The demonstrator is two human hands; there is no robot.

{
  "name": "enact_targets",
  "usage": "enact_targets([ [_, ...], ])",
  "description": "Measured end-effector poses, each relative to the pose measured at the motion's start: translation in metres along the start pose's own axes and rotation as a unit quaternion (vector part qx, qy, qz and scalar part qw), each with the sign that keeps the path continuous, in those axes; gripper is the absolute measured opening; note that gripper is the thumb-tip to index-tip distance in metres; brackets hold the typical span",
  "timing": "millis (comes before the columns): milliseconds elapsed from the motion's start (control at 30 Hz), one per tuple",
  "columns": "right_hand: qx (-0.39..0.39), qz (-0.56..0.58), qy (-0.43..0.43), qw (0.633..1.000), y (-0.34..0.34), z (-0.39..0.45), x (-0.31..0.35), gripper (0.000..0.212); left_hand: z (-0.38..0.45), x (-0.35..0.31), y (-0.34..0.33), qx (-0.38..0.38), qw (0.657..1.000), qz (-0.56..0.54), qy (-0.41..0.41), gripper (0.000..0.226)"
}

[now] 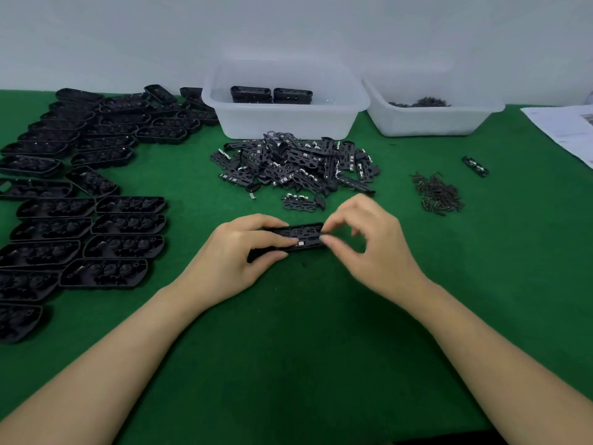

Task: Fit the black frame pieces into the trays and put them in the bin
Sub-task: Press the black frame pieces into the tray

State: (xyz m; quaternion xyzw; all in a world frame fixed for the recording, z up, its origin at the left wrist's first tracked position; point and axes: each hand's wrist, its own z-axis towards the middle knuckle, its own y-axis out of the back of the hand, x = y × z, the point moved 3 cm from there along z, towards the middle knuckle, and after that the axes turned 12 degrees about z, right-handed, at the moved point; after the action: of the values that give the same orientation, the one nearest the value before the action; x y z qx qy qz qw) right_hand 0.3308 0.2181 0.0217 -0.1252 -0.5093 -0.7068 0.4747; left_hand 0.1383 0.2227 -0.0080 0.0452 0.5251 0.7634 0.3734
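A black tray [300, 236] is held low over the green table [321, 332], near its middle, between both hands. It is a long, shallow piece with rounded ends, and a black frame piece with cut-out holes and a small silvery metal tab is seen lying in its top. The left hand [237, 252] is curled round the tray's left end, thumb below and fingers over the upper edge. The right end is pinched by the fingertips of the right hand [369, 239], which is slightly blurred.

Just beyond the hands a heap of loose frame pieces [295, 165] is spread, flat black strips with holes and metal clips. Rows of empty trays [80, 200] are laid out on the left of the table. Behind the heap a translucent white bin [285, 123] is set, and two filled trays are seen inside it.
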Motion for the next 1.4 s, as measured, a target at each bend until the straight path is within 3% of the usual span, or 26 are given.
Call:
enact_targets([
  [67, 0.034, -0.095, 0.066, 0.993, -0.013, -0.008, 0.011, 0.011, 0.001, 0.001, 0.0, -0.002, 1.0, -0.008, 0.009, 0.02],
  [133, 0.052, -0.128, 0.063, 0.988, -0.023, -0.013, 0.015, 0.015, 0.002, 0.001, 0.0, 0.0, 1.0, -0.009, 0.01, 0.019],
  [333, 0.05, -0.091, -0.009, 0.995, -0.031, -0.017, 0.011, 0.011, 0.002, 0.002, 0.001, 0.007, 0.999, -0.022, 0.026, 0.021],
  [500, 0.07, -0.11, 0.012, 0.991, -0.035, -0.013, 0.014, 0.007, 0.003, 0.001, 0.001, 0.011, 0.999, -0.027, 0.029, 0.021],
  [700, -0.01, 0.133, -0.097, 0.986, -0.005, 0.014, 0.004, 0.019, 0.004, 0.002, 0.001, 0.015, 0.999, -0.028, 0.028, 0.021],
  [800, -0.025, 0.18, -0.131, 0.975, 0.002, 0.028, -0.007, 0.022, 0.004, 0.002, 0.002, 0.015, 0.999, -0.033, 0.028, 0.021],
  [1033, 0.102, 0.004, -0.051, 0.993, -0.018, 0.043, -0.021, 0.006, 0.005, 0.003, 0.002, 0.02, 0.999, -0.042, 0.029, 0.022],
  [1400, 0.121, -0.018, 0.011, 0.992, -0.023, 0.041, -0.023, 0.007, 0.005, 0.004, 0.001, 0.02, 0.999, -0.044, 0.024, 0.022],
])
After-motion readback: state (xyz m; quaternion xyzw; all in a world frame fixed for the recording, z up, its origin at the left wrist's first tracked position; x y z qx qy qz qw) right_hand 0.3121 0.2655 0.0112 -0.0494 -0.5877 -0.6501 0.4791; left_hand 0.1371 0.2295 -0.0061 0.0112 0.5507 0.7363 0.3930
